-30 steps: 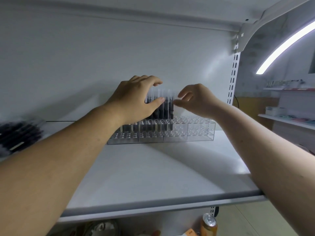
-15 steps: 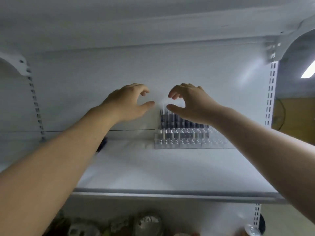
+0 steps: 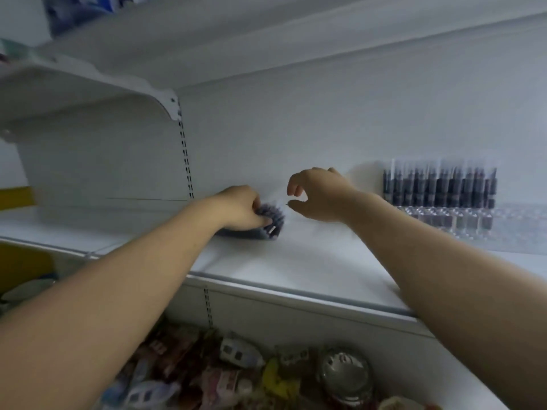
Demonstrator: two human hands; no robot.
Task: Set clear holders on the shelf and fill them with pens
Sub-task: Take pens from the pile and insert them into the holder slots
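Left hand point(image 3: 239, 207): fingers curl down over a bundle of pens point(image 3: 270, 220), gripping it from above. The bundle lies on its side on the shelf point(image 3: 296, 261), tips fanning out to the right. It is blurred, so no count is possible.

Right hand point(image 3: 321, 196): hovers just right of the bundle, fingers curved, thumb apart from them, holding nothing. It appears clear of the pens.

Clear holder point(image 3: 509, 229): sits well to the right, far back against the wall. A row of standing pens point(image 3: 438, 187) fills its left part. The slots at its right end look empty, though blur hides the detail.

Step in hand, as judged: taking up loose pens to carry to the holder.

How to do it well:
- Close the left fingers round the middle of the bundle, not the fanned tips, so none slide out on the lift.
- Bring the right hand under the fanned end to square it up before moving.
- Keep the bundle level on the way across. A tilt would probably shed pens off the near edge into the goods below, where a tin can point(image 3: 343, 371) sits.
- At the holder, feed pens singly and upright into the right-hand slots, with the left hand acting as the magazine.
- The holder probably slides easily, so press down, not sideways.
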